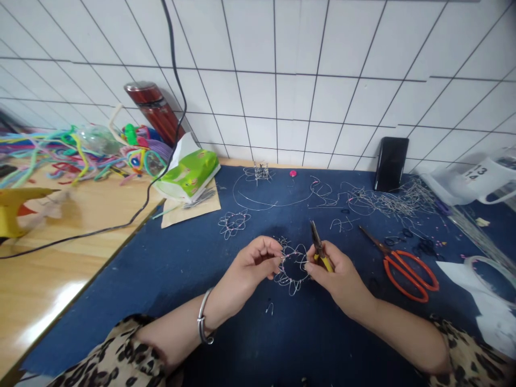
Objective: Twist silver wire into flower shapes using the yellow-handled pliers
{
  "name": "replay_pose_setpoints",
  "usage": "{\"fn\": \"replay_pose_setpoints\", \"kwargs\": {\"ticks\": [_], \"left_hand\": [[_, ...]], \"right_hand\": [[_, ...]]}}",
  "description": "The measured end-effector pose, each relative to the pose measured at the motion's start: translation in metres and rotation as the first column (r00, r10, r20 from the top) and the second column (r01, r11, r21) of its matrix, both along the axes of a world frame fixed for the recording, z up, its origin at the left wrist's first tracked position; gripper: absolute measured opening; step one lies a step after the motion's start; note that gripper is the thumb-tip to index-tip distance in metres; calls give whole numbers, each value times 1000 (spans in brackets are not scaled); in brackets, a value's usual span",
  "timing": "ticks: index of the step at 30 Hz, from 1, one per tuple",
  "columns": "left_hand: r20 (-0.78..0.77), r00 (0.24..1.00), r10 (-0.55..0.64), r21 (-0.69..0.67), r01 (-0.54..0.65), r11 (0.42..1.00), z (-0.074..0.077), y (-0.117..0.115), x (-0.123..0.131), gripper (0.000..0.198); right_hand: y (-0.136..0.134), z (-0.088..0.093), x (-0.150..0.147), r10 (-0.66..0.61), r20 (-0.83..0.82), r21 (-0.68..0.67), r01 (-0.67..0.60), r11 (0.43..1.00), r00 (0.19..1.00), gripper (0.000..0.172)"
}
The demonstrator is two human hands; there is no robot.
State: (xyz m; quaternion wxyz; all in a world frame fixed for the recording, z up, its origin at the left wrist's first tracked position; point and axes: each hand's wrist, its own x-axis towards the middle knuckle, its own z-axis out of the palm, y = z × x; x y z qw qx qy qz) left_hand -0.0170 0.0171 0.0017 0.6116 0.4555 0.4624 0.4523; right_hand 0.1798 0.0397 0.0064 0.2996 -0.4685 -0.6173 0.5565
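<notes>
A looped silver wire flower [291, 267] with small pink beads hangs just above the blue mat [169, 269], held between both hands. My left hand [252, 266] pinches its left edge with closed fingers; a silver bangle sits on that wrist. My right hand [336, 271] pinches the right edge and also grips yellow-handled pliers [320, 248], whose jaws point up and away. Leopard-print sleeves cover both forearms near the bottom of the view.
Orange-handled scissors [405, 266] lie to the right. A finished wire flower [233, 222], wire loops and a wire pile [387, 201] lie farther back. A black phone [390, 163] leans on the tiled wall. Tissue pack [189, 174], red flask [155, 110], pipe cleaners [80, 150], a black cable and a yellow glue gun [16, 209] sit left.
</notes>
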Motion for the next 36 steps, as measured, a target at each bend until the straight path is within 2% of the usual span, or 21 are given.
{"fn": "replay_pose_setpoints", "kwargs": {"ticks": [2,4,6,8,10,15,18,21,23,25,29,32,36], "left_hand": [[23,1000,-1,-15,2,1000,-1,1,0,11],[47,999,-11,-35,13,999,-1,2,-1,10],[60,998,-30,-50,33,998,-1,3,-1,12],[62,997,-53,-57,57,997,-1,4,-1,14],[55,996,-66,-58,69,996,-1,4,-2,16],[17,996,-84,-58,85,995,-2,4,-4,14],[9,996,-86,-76,86,993,-1,4,-4,12],[18,998,-59,-89,61,994,-1,4,-3,12],[26,999,-41,-95,43,995,-1,4,-3,13],[37,999,-29,-100,33,994,0,4,-3,13],[78,997,5,-104,3,995,-1,4,-3,12],[124,992,39,-116,-24,993,-1,4,-3,9],[187,981,50,-142,-23,990,-2,4,-3,10]], "right_hand": [[3,3,3,33,36,17,-34,999,999,13],[10,5,7,71,166,66,-83,994,984,18],[18,6,13,30,353,232,-119,965,935,25],[26,4,18,-20,542,375,-221,900,840,26],[32,0,21,-97,666,458,-303,836,740,26],[35,-7,23,-166,802,509,-512,692,573,27],[34,-7,22,-180,807,525,-545,654,562,27],[32,-4,21,-197,758,583,-511,632,622,27],[30,-1,20,-180,702,619,-466,633,689,23],[26,0,19,-106,620,627,-410,662,777,19],[18,3,15,41,373,509,-241,827,927,24],[14,5,13,99,264,363,-194,912,959,24],[12,8,11,119,252,301,-195,934,960,20]]}}
